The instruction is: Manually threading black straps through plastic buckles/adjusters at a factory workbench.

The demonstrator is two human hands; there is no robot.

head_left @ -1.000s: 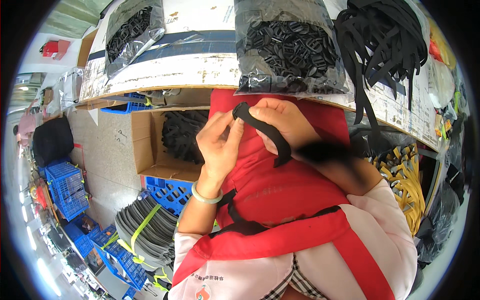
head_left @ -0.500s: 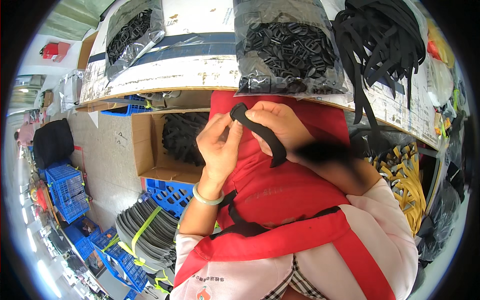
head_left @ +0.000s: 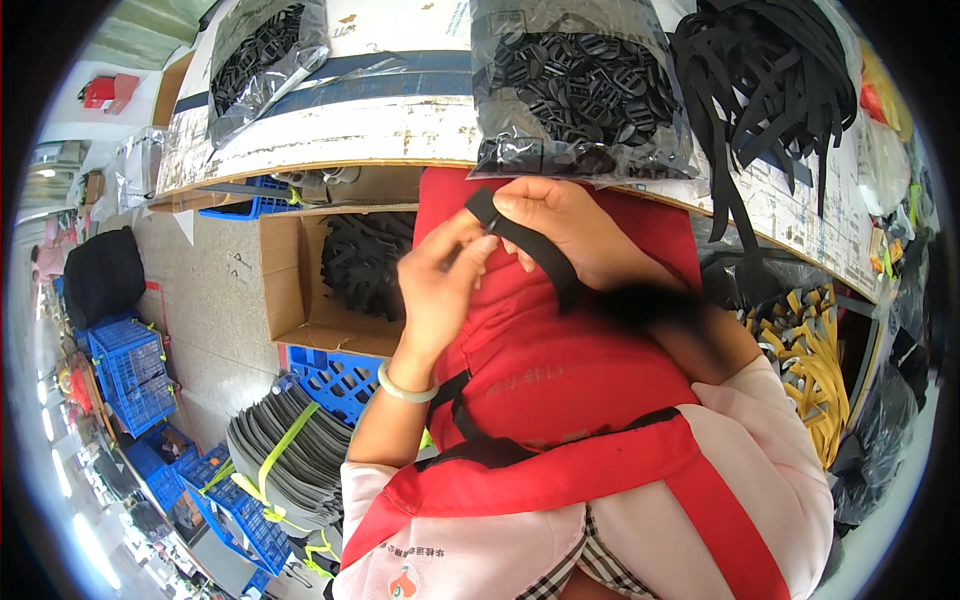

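Above my red apron, both hands work on a short black webbing strap (head_left: 545,257). My right hand (head_left: 575,228) pinches it near its upper end, thumb on top, while the loose tail curves down beside the palm. The fingertips of my left hand (head_left: 440,285) close on the strap's upper end from the other side. A small dark piece shows at the left fingertips, but its kind is too small to make out. Just beyond the hands, a clear bag of black plastic buckles (head_left: 590,90) lies on the table.
The worn white table (head_left: 400,125) carries a second buckle bag (head_left: 260,50) and a heap of long black straps (head_left: 770,90) hanging over its edge. Below stand a cardboard box (head_left: 290,290) of black pieces, a tied grey strap bundle (head_left: 290,460) and yellow straps (head_left: 815,370).
The strap's upper end has turned to lie flatter, and both hands have shifted slightly away from my body. My left fingers have moved along the strap's end, a little lower.
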